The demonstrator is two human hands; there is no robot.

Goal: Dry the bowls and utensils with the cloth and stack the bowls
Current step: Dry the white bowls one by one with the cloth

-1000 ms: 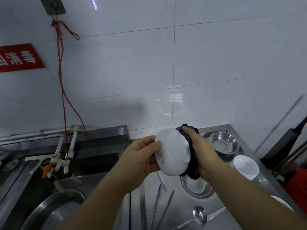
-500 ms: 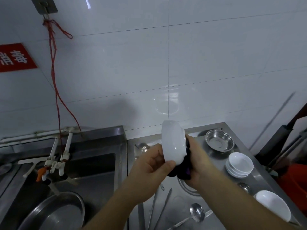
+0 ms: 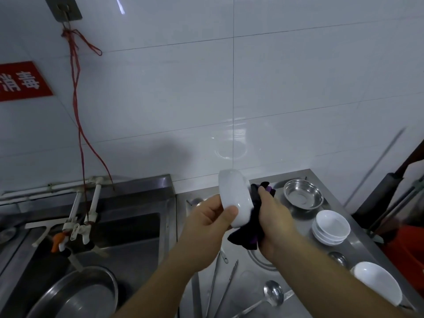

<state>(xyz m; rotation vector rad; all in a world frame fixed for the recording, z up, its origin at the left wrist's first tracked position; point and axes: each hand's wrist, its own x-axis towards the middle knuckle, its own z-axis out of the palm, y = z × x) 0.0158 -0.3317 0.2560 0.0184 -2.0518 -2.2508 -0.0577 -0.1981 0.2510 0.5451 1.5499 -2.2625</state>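
My left hand (image 3: 207,223) grips a white bowl (image 3: 234,196) by its rim, held on edge above the steel counter (image 3: 243,274). My right hand (image 3: 274,216) holds a dark purple cloth (image 3: 249,230) against the bowl's inside. On the counter to the right stands a stack of white bowls (image 3: 331,227). A steel bowl (image 3: 303,196) sits behind the stack, and another white bowl (image 3: 378,285) lies at the front right. A ladle (image 3: 271,294), tongs (image 3: 226,285) and a small spoon (image 3: 223,254) lie on the counter below my hands.
A steel sink (image 3: 91,246) with a large metal basin (image 3: 75,292) is at the left, under white taps (image 3: 79,216). A red cord (image 3: 79,125) hangs down the tiled wall. Dark handles and an orange bucket (image 3: 406,246) stand past the counter's right edge.
The bowl has turned from showing its underside to standing on edge. My left thumb now lies over its rim. The cloth has slid lower beneath my right hand.
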